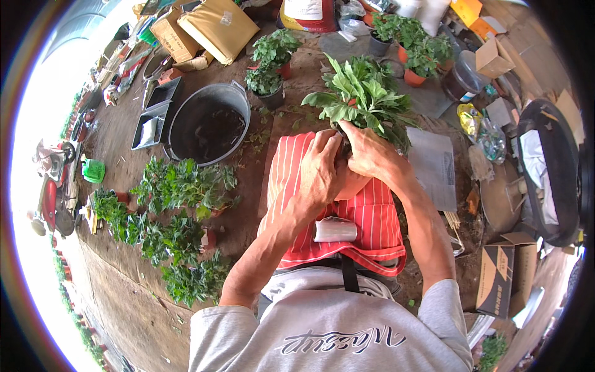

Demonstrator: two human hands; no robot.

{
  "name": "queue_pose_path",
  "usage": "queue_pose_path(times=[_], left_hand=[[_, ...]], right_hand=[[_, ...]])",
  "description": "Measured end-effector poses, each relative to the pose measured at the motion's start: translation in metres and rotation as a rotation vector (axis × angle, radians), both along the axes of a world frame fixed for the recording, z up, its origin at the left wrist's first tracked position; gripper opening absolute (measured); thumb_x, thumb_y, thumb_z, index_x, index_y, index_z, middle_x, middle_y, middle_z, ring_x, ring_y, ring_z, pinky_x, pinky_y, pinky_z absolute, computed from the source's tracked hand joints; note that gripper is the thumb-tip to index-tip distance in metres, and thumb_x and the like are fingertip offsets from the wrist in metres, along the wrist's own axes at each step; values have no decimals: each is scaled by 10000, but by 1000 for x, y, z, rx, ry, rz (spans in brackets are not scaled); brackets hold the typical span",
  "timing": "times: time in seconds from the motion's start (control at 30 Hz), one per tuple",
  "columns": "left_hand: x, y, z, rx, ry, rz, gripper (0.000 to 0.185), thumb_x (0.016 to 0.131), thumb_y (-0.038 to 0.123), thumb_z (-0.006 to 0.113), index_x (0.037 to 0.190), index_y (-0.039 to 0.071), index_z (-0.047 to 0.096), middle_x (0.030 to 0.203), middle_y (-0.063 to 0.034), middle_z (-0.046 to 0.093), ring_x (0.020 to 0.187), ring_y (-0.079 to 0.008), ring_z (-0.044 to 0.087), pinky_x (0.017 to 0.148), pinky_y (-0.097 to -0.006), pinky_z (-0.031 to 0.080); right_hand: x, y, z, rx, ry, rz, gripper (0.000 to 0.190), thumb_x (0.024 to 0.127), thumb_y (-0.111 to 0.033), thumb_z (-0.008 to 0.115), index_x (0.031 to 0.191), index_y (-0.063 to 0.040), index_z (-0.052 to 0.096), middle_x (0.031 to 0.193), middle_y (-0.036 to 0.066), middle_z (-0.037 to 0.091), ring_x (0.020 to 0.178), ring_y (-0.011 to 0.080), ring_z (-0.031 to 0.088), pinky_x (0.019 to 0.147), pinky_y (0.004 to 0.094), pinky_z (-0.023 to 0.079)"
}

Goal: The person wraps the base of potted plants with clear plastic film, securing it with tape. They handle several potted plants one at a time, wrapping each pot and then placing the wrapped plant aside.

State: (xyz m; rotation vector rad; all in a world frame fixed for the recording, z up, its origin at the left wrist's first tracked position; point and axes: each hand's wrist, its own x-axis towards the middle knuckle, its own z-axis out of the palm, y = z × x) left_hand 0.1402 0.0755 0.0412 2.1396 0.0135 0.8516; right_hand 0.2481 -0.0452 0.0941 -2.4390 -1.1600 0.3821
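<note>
A leafy green plant (367,95) leans away from me above my lap, and both hands meet at the base of its stems. My left hand (320,162) has its fingers curled there, against the near side of the stem base. Opposite it, my right hand (372,151) reaches in with the index finger pointed at the lowest leaves. Beneath the hands an orange-brown pot (354,183) shows in part, resting on a red striped apron (290,172). Closer to my waist, a roll of clear plastic film (335,230) lies on the apron. The fingertips partly hide the stem base.
A large grey tub (209,125) with dark soil stands at the left, beside black trays (153,125). Potted leafy plants (181,181) cluster at lower left; more pots (413,78) stand upper right. A white sheet (432,167) and an open cardboard box (497,274) lie at right.
</note>
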Motion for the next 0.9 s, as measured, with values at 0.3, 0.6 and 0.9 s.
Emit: queue_pose_path(times=[0.3,0.6,0.9], left_hand=[[3,7,-6,206,50,-5,240,850,45,662,1080,-11,700,1127,-179,662,1018,-403,639,875,-493,552],[3,1,-15,212,1,81,264,841,49,668,1097,-14,688,1143,-179,663,1013,-416,618,878,-497,548],[1,-4,-11,145,48,84,330,846,15,661,1171,-23,700,1168,-194,669,1067,-434,616,942,-512,526]], right_hand=[[2,-17,-35,270,-329,55,524,944,-26,555,1466,-64,545,1144,298,719,1091,471,694,938,518,561],[-10,5,-19,276,-406,-133,92,924,-122,678,941,-75,755,854,180,734,791,393,724,700,499,576],[-14,-4,-34,385,-327,-249,87,969,-124,696,1016,-85,758,855,173,735,813,407,717,730,490,572]])
